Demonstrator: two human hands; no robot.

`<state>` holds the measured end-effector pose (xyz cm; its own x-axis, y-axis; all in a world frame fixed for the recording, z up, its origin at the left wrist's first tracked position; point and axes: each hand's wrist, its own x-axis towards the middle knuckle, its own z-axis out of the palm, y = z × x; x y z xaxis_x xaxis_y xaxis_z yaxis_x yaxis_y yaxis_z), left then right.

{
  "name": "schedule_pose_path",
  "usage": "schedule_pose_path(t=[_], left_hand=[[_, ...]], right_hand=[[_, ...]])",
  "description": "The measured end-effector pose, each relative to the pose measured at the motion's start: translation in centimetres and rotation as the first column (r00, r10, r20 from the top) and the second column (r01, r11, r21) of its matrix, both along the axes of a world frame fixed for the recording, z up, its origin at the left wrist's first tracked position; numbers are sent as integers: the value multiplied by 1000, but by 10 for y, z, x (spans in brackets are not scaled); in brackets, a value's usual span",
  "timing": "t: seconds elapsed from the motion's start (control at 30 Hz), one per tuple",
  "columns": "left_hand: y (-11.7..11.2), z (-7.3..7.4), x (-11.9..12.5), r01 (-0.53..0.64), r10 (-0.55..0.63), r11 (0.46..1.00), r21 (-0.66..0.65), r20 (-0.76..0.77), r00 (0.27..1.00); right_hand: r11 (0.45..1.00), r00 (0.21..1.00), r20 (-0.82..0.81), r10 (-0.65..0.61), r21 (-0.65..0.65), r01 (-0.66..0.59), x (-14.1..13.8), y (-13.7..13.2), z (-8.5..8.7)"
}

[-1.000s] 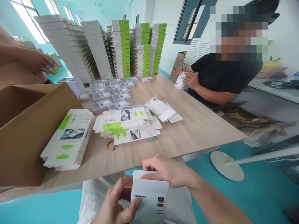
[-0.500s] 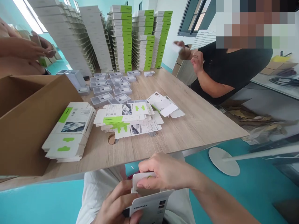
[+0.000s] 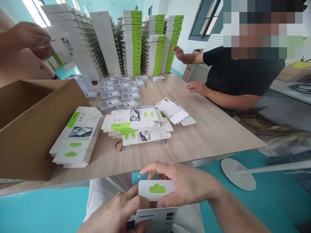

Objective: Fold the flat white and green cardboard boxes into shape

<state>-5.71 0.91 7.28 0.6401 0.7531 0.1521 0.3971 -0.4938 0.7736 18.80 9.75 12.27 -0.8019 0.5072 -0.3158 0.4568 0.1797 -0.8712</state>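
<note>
White CEUKAZ carton (image 3: 155, 220) held just below near edge of counter (image 3: 213, 136). Left hand (image 3: 114, 212) clamped on carton body; right hand (image 3: 182, 183) clamped on green-marked flap (image 3: 157, 190), hands together. Flap judged mid-fold, not yet tucked; tucking appears called for.

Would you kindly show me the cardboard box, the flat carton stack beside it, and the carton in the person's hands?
Cardboard box (image 3: 29, 152), head view, outer side wall.
Flat carton stack (image 3: 81, 129), head view, top carton's printed face.
Held white carton (image 3: 157, 188), head view, green cloud-shaped patch on its flap.
</note>
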Motion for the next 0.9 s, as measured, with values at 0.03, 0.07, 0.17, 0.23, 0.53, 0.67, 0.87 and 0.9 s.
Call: schedule_pose_path(t=[0.03, 0.07, 0.17, 0.23, 0.53, 0.67, 0.87, 0.9], left_hand=[[-1, -3, 0, -1, 1, 1000, 6, 22, 1000], [-2, -6, 0, -5, 5, 1000, 7, 42, 999], [-7, -17, -2, -56, 56, 998, 9, 60, 997], [-12, -28, -6, -120, 119, 992, 24, 38, 992], [-20, -43, 0, -207, 203, 978, 30, 98, 974], [-18, -45, 4, -171, 168, 985, 2, 171, 971], [-19, -64, 2, -128, 189, 967, -219, 281, 941], [-19, -65, 3, -118, 196, 960, -256, 306, 931]], right_hand=[[1000, 1000, 9, 19, 7, -19, 3, 0, 2], [999, 999, 22, 31, 20, -32, 5, 0, 4], [995, 998, 62, -2, 101, -4, 7, -1, 10], [989, 995, 70, -67, 138, 57, 6, -3, 12], [998, 989, 145, -14, 54, 6, 9, -3, 10], [1000, 977, 214, 2, 28, -8, 17, 0, 21], [999, 990, 137, -40, 13, 38, 36, -1, 12], [998, 992, 109, -64, 11, 63, 39, -3, 6]])
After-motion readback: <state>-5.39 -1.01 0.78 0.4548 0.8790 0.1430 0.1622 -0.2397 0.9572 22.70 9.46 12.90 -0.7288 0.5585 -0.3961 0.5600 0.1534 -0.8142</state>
